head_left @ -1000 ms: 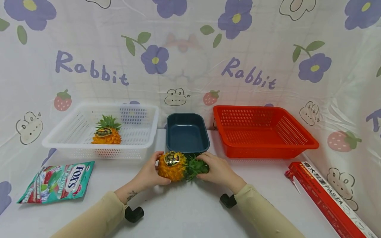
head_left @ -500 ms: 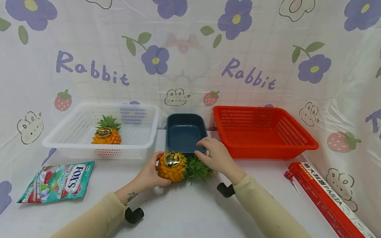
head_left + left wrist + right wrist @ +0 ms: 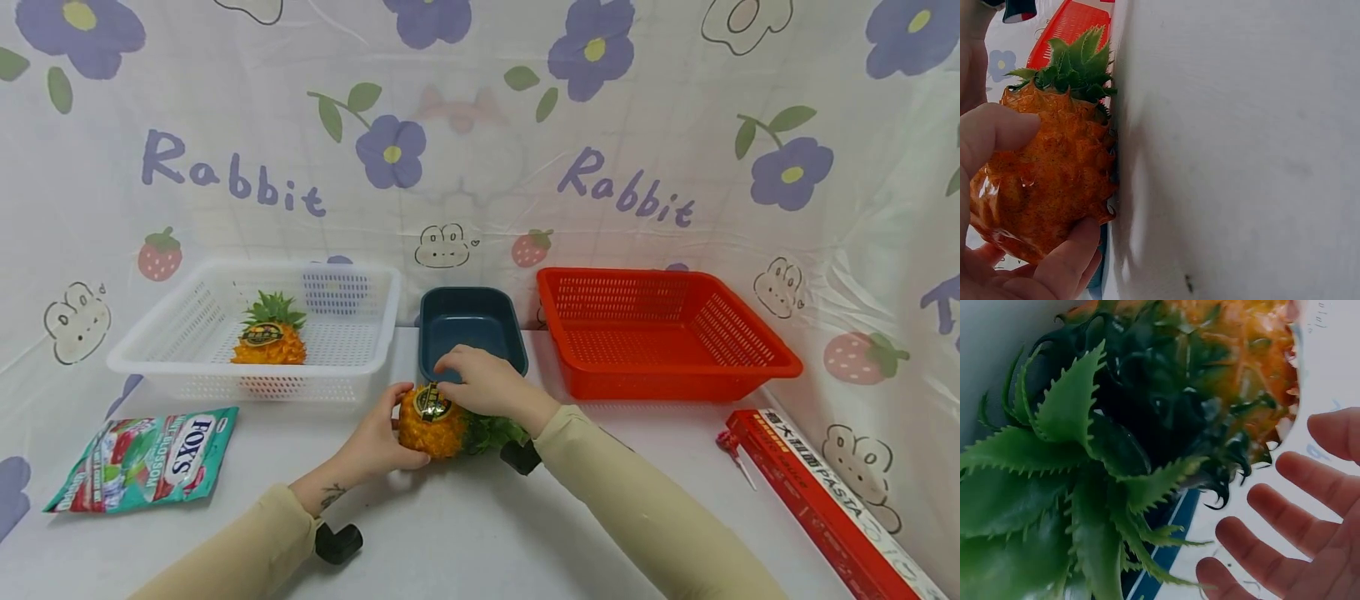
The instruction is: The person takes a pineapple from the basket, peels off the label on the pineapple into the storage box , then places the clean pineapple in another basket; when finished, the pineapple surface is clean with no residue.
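Note:
A small orange pineapple [image 3: 431,429] with a round label lies on its side in front of the dark blue dish [image 3: 472,337], its green leaves [image 3: 498,433] pointing right. My left hand [image 3: 378,433] grips the fruit's base end; the left wrist view has thumb and fingers curved around the spiky skin [image 3: 1054,169]. Over the top of the fruit hovers my right hand [image 3: 487,383], partly covering the leaves in the head view. Its spread, nearly straight fingers [image 3: 1291,537] are apart from the pineapple in the right wrist view.
A second pineapple [image 3: 270,337] stands in the white basket [image 3: 247,367] at left. The red basket [image 3: 675,383] is at back right. A green candy bag [image 3: 142,458] lies left; a pasta box [image 3: 832,500] and a red lollipop [image 3: 727,442] lie right.
My right hand has let go of the leaves, lifted, and moved left over the pineapple's body. The left hand and the fruit have stayed in place.

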The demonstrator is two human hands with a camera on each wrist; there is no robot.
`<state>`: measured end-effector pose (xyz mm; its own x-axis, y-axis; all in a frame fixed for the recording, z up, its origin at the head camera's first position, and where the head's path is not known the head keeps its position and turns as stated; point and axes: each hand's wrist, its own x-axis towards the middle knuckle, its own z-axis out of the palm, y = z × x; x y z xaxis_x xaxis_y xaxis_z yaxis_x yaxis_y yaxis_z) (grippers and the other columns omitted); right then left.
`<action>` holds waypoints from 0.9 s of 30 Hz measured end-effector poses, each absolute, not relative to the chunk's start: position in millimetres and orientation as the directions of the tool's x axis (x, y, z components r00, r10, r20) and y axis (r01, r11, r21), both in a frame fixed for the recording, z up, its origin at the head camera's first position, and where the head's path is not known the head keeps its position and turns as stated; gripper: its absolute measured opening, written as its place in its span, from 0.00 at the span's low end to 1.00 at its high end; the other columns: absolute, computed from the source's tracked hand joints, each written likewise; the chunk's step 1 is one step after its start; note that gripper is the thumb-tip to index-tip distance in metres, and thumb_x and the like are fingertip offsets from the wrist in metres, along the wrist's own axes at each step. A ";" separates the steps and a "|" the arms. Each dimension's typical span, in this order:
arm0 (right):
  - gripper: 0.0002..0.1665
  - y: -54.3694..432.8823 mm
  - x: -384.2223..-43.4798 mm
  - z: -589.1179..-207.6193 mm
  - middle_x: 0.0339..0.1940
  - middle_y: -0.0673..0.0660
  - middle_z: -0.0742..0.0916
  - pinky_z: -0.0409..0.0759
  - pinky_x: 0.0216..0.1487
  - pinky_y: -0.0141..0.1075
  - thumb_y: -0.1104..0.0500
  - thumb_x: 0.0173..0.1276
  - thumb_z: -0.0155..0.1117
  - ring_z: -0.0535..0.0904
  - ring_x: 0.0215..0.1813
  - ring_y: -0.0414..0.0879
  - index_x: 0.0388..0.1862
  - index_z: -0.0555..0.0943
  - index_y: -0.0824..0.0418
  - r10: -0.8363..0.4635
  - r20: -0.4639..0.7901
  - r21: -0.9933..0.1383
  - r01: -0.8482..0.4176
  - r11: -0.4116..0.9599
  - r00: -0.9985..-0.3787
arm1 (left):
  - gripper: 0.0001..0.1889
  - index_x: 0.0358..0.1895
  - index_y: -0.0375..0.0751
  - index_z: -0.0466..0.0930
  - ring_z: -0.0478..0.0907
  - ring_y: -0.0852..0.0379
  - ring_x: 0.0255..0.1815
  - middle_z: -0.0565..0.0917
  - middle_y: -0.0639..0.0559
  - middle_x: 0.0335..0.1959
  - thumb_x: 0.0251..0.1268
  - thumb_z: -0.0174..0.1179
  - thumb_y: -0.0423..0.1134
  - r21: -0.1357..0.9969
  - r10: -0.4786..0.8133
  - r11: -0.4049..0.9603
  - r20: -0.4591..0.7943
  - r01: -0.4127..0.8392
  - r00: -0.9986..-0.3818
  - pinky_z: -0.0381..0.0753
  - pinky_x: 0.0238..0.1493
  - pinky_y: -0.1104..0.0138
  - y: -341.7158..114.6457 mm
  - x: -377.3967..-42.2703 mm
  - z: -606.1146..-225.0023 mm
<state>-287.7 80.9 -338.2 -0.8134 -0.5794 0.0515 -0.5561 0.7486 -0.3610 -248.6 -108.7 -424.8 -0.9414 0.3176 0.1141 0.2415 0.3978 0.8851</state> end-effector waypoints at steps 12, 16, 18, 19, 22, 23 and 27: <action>0.17 77.5 -298.8 -338.4 0.53 0.56 0.80 0.73 0.57 0.42 0.57 0.66 0.55 0.74 0.53 0.50 0.52 0.80 0.55 -0.635 -0.047 -0.396 -0.570 0.720 -0.771 | 0.50 0.68 0.38 0.50 0.75 0.43 0.49 0.60 0.35 0.66 0.39 0.73 0.32 0.892 0.335 0.379 0.116 0.247 -0.935 0.78 0.47 0.57 -109.8 -249.2 -425.8; 0.15 77.3 -299.2 -338.4 0.51 0.54 0.81 0.74 0.56 0.42 0.57 0.66 0.55 0.75 0.53 0.50 0.49 0.81 0.54 -0.646 -0.037 -0.401 -0.581 0.708 -0.762 | 0.51 0.68 0.37 0.50 0.75 0.43 0.49 0.61 0.35 0.66 0.39 0.73 0.31 0.888 0.332 0.385 0.119 0.250 -0.936 0.78 0.48 0.57 -109.5 -249.4 -426.6; 0.14 76.8 -299.6 -338.2 0.50 0.54 0.81 0.75 0.55 0.41 0.57 0.65 0.56 0.75 0.52 0.50 0.48 0.82 0.54 -0.649 -0.024 -0.394 -0.589 0.706 -0.761 | 0.51 0.69 0.37 0.50 0.75 0.42 0.50 0.61 0.35 0.66 0.39 0.73 0.31 0.889 0.334 0.383 0.118 0.250 -0.935 0.78 0.48 0.57 -109.4 -249.4 -426.6; 0.14 76.5 -299.6 -338.0 0.49 0.53 0.82 0.75 0.54 0.41 0.58 0.65 0.56 0.75 0.51 0.50 0.48 0.82 0.54 -0.649 -0.015 -0.390 -0.593 0.705 -0.761 | 0.51 0.69 0.37 0.50 0.75 0.42 0.50 0.61 0.36 0.65 0.39 0.73 0.31 0.891 0.337 0.380 0.118 0.250 -0.934 0.78 0.48 0.57 -109.5 -249.4 -426.4; 0.12 75.2 -299.0 -336.7 0.48 0.53 0.82 0.76 0.52 0.41 0.58 0.64 0.59 0.75 0.49 0.50 0.45 0.82 0.54 -0.644 0.016 -0.379 -0.601 0.704 -0.765 | 0.51 0.69 0.37 0.49 0.74 0.42 0.50 0.62 0.37 0.64 0.40 0.72 0.32 0.896 0.345 0.368 0.117 0.249 -0.931 0.78 0.48 0.56 -110.4 -249.7 -425.8; 0.11 74.5 -298.6 -336.4 0.47 0.53 0.82 0.76 0.51 0.41 0.59 0.63 0.59 0.76 0.49 0.51 0.44 0.83 0.55 -0.643 0.027 -0.376 -0.604 0.703 -0.765 | 0.51 0.69 0.37 0.49 0.74 0.43 0.50 0.62 0.37 0.64 0.40 0.72 0.32 0.897 0.348 0.365 0.117 0.249 -0.930 0.78 0.49 0.56 -110.7 -249.8 -425.6; 0.09 72.9 -296.3 -336.1 0.44 0.51 0.83 0.77 0.48 0.39 0.60 0.62 0.61 0.77 0.48 0.50 0.41 0.84 0.54 -0.635 0.069 -0.360 -0.613 0.703 -0.769 | 0.50 0.68 0.37 0.50 0.75 0.43 0.49 0.63 0.37 0.63 0.40 0.72 0.32 0.893 0.350 0.371 0.120 0.255 -0.929 0.78 0.49 0.56 -111.4 -250.1 -425.9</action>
